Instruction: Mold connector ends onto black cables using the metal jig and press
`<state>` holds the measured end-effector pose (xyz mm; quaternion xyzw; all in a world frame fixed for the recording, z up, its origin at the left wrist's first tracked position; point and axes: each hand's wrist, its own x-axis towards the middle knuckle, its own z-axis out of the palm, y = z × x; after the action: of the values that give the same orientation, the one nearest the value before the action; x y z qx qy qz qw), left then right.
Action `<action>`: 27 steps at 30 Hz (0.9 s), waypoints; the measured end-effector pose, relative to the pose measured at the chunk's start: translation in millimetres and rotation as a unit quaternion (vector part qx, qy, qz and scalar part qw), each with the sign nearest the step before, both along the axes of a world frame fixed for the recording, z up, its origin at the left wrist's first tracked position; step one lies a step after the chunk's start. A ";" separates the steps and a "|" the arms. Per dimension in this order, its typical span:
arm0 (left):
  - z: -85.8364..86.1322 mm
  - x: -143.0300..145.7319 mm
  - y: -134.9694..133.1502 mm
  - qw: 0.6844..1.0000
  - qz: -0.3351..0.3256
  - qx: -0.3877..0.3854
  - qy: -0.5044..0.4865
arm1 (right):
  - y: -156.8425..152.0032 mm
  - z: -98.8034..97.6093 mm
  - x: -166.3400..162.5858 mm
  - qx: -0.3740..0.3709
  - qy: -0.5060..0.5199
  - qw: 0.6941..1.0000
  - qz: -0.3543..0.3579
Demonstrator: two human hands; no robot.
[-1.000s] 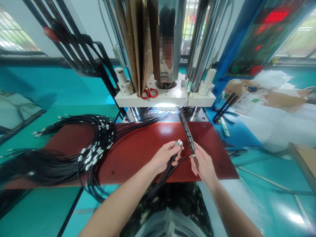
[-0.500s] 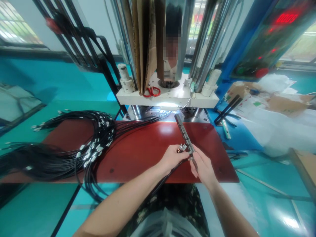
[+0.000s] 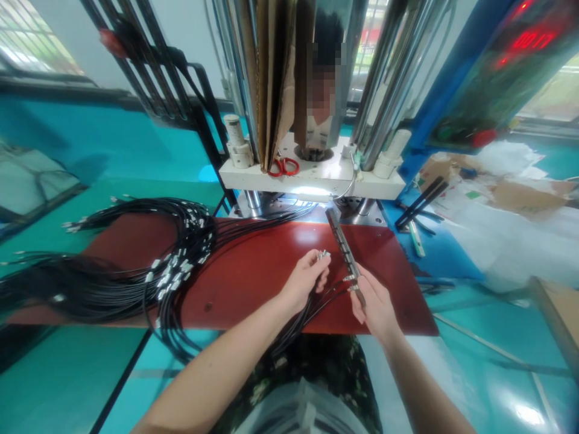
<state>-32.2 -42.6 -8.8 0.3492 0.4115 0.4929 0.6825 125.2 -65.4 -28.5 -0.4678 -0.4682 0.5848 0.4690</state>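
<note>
My left hand [image 3: 304, 281] is closed round a small bunch of black cables [image 3: 296, 322], their metal tips [image 3: 324, 255] sticking up above my fingers. My right hand [image 3: 373, 302] grips the near end of a long dark slotted bar [image 3: 342, 245] that lies on the red board [image 3: 253, 271] and points toward the press. Two cables run from my left hand to the bar, their metal ends [image 3: 350, 278] seated in it just above my right thumb.
A large bundle of black cables with metal ends [image 3: 149, 265] covers the board's left side. The white press base [image 3: 312, 175] with red scissors [image 3: 283, 167] stands behind. Black rods [image 3: 418, 202], paper and cardboard [image 3: 511, 187] lie at the right.
My left hand went to the bar with the cable tips, then drew back left; a second cable end now sits in the bar. My right hand stayed on the bar.
</note>
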 end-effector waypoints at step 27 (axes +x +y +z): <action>-8.3 -21.8 -6.3 0.998 -0.057 -0.034 0.023 | 2.2 5.1 1.3 -0.013 -0.065 0.997 0.028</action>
<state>-54.0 -48.9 -17.1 0.3597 0.4234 0.4307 0.7112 126.4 -63.2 -23.4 -0.4976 -0.5027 0.5724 0.4147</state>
